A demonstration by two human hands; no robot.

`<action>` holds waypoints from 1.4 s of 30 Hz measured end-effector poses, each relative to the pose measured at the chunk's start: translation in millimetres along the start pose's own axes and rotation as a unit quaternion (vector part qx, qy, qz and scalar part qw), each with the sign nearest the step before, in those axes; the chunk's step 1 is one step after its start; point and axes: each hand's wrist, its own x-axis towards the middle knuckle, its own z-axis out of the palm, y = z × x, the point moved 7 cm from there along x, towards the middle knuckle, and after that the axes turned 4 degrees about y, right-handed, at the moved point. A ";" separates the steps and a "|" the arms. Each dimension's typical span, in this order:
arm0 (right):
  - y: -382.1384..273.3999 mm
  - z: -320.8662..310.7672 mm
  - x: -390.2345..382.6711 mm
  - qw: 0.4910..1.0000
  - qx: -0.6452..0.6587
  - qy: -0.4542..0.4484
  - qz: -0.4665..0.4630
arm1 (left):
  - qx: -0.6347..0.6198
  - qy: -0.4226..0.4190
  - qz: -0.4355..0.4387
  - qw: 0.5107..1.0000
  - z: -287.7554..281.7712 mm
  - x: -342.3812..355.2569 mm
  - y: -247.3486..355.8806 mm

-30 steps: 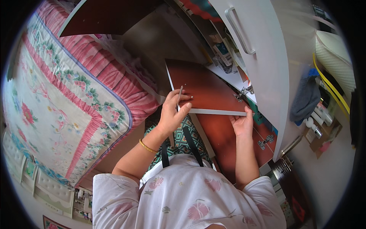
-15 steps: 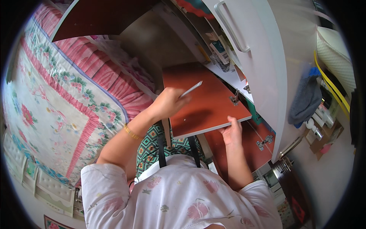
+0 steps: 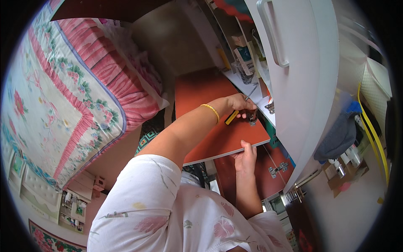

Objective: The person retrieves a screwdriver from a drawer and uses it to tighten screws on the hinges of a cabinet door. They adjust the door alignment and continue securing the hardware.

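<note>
My left hand reaches across the reddish-brown board with a yellow-and-black-handled screwdriver in its fingers, its thin metal shaft pointing up and right. The fingertips are at or very near a metal hinge on the board's right part; whether they touch it I cannot tell. My right hand grips the board's white front edge, thumb on top and fingers underneath. Below that board lies another brown panel with a second metal hinge.
A white cabinet door with a handle stands at right, beside shelves holding small boxes. A floral bed cover is at left. A dark panel overhangs at top. A grey cloth and bottles are at far right.
My left hand has moved right across the board to the hinge, showing the tool's yellow handle. My right hand and the board's front edge sit lower and slightly farther left in view.
</note>
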 end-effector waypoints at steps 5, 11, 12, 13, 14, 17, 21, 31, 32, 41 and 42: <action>0.3 -3.8 2.4 1.000 -0.017 -0.010 0.011 | 0.000 0.029 -0.024 0.999 0.6 1.7 -5.6; 3.7 -12.1 5.0 0.998 -0.060 -0.021 0.012 | 0.021 0.087 -0.043 0.995 -5.6 3.6 -15.0; 3.7 -12.2 5.2 0.998 -0.060 -0.019 0.008 | 0.031 0.100 -0.058 0.993 -5.2 -0.1 -13.6; 3.7 -12.1 5.3 0.998 -0.060 -0.018 0.004 | 0.040 0.114 -0.074 0.990 -5.6 -2.4 -13.7; 3.6 -11.5 4.7 0.998 -0.053 -0.014 0.006 | 0.027 0.110 -0.071 0.991 -4.9 -1.0 -15.8; 2.8 -10.3 3.4 0.999 -0.038 -0.007 0.012 | -0.002 0.102 -0.074 0.992 -4.2 7.4 -25.7; 3.6 -11.7 4.8 0.999 -0.042 -0.003 0.016 | -0.017 0.108 -0.093 0.990 -0.4 6.3 -25.5; 5.0 -9.0 4.2 0.998 -0.050 0.008 0.041 | -0.007 0.164 -0.072 0.984 6.8 18.9 -16.5; 5.0 -11.0 5.1 0.997 -0.063 0.018 0.033 | 0.035 0.176 -0.071 0.981 7.2 18.8 -11.7; 1.7 -10.7 6.1 0.992 -0.126 0.001 0.004 | 0.155 0.224 -0.037 0.961 5.8 2.1 13.1; 0.9 -6.3 4.7 0.993 -0.121 -0.002 0.003 | 0.134 0.231 -0.030 0.963 4.2 0.3 12.0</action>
